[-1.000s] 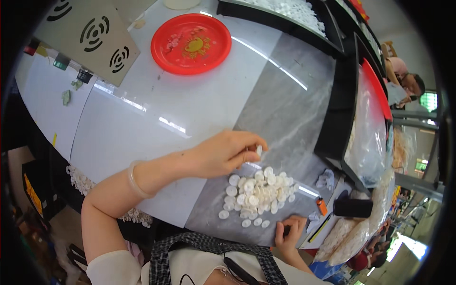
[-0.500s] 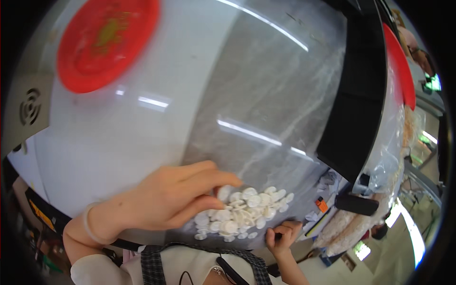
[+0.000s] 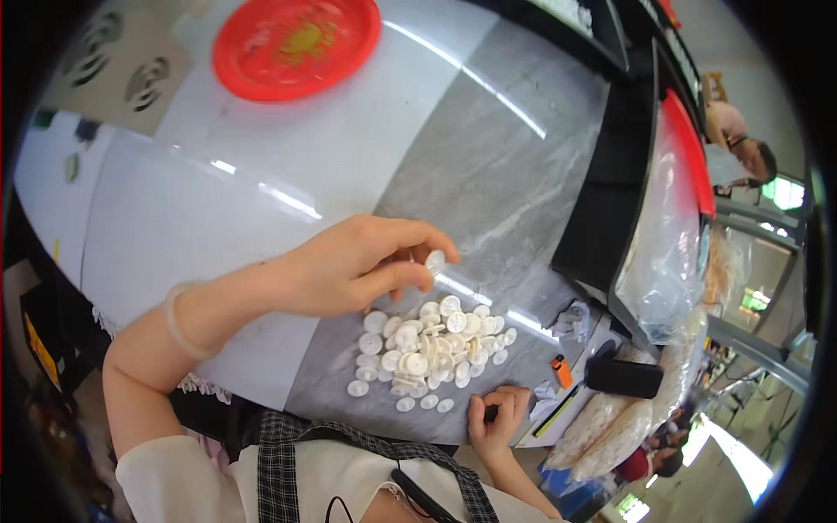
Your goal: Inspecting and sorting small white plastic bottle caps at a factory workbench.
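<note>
left hand (image 3: 362, 261) pinching a white disc (image 3: 435, 263), near a disc pile (image 3: 427, 349), right hand (image 3: 500, 420) curled, grip I cannot tell, red plate (image 3: 240, 65), gold print (image 3: 307, 38) blurred on my feed

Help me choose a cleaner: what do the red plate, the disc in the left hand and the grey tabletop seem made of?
Red plate: probably plastic, with a slight sheen and even, bright colour.
Disc in the left hand: plastic or shell, unclear which; it looks pale, faintly shiny.
Grey tabletop: glossy, with bright reflected streaks; veined like marble, though possibly a printed sheet.
</note>
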Available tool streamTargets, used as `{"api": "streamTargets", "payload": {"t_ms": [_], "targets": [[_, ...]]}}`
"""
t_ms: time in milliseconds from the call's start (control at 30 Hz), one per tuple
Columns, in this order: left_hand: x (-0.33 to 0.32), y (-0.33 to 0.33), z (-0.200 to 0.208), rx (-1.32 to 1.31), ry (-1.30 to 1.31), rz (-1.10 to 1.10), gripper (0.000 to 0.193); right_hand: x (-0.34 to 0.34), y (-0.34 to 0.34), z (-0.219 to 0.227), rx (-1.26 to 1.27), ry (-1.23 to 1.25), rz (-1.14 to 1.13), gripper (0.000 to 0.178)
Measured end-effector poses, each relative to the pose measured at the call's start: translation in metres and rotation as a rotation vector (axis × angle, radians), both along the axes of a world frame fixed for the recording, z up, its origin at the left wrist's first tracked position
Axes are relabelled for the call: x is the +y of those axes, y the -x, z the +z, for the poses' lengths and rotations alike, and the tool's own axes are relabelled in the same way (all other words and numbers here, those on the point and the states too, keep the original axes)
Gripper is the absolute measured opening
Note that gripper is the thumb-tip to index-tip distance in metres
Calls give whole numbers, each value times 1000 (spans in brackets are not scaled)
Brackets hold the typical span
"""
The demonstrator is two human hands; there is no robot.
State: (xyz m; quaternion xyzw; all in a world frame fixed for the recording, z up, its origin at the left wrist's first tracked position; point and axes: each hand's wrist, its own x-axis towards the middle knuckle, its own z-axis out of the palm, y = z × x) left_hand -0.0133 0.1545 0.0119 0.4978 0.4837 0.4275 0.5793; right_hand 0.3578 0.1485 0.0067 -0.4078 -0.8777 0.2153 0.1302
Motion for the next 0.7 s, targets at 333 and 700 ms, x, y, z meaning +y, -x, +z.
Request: {"api": "streamTargets", "payload": {"t_ms": [333, 700], "targets": [[-3, 7, -3, -274, 6, -29, 30, 2, 11, 3, 138, -57, -109, 20], [-86, -60, 59, -199, -220, 18, 33, -21, 27, 8, 346, -339, -207, 21]]}}
